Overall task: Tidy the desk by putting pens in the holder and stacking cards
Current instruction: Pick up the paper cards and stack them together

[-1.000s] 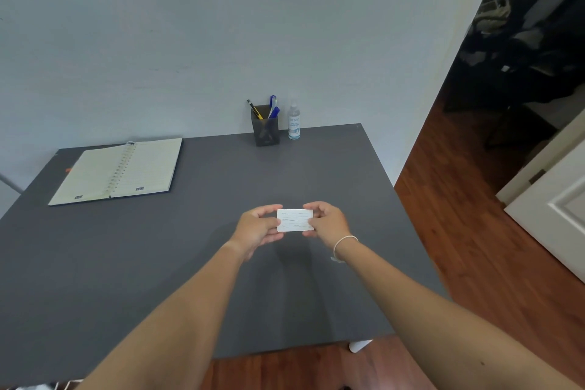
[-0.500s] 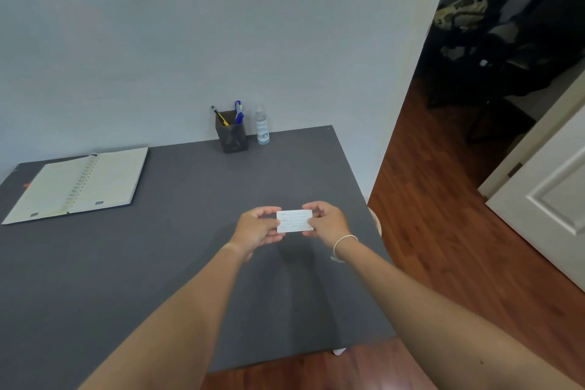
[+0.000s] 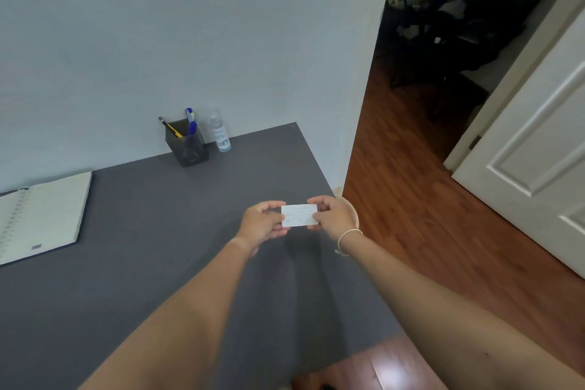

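Both hands, left hand [image 3: 264,222] and right hand [image 3: 330,215], pinch thin, light cards [image 3: 299,215] by opposite short edges above the desk [image 3: 142,231]; they look easily bent.

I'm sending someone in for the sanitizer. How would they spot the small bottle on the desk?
On the grey desk, look to the far edge against the wall. There a dark pen holder stands, and the small clear bottle is just right of it, the only see-through thing there.

Soft even light, slight blur, wide-angle distortion
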`<move>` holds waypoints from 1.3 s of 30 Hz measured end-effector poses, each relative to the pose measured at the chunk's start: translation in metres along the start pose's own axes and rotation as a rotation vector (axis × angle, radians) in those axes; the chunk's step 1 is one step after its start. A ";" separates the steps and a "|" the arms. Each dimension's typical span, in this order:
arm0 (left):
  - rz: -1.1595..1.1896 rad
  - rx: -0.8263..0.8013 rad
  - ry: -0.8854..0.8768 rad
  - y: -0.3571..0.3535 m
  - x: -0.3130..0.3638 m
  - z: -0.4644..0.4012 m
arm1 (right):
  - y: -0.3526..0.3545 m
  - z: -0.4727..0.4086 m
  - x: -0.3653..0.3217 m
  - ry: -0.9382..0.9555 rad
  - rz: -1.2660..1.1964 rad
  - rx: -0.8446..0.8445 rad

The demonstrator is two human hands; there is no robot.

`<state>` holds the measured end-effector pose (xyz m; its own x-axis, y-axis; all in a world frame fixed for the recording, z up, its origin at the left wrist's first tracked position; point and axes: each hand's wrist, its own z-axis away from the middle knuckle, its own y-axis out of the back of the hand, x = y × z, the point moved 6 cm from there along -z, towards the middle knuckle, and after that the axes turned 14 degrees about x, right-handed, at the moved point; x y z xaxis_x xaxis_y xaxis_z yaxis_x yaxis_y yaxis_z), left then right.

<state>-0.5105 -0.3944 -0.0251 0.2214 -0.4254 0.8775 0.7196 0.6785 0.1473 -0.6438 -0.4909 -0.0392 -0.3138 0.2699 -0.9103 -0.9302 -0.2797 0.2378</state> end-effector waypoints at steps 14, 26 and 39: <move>-0.173 -0.143 -0.050 -0.061 0.024 -0.067 | 0.023 -0.064 0.005 -0.111 -0.130 0.218; -0.601 0.007 -0.487 -0.113 0.036 -0.120 | 0.043 -0.176 0.028 -0.308 -0.317 0.178; -1.095 0.079 -0.829 -0.141 0.017 -0.138 | 0.027 -0.266 0.116 -0.461 -0.133 0.209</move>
<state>-0.5176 -0.5801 -0.0939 -0.9031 -0.3006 0.3065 0.2255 0.2755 0.9345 -0.6544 -0.7120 -0.2285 -0.1981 0.6814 -0.7046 -0.9711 -0.0385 0.2357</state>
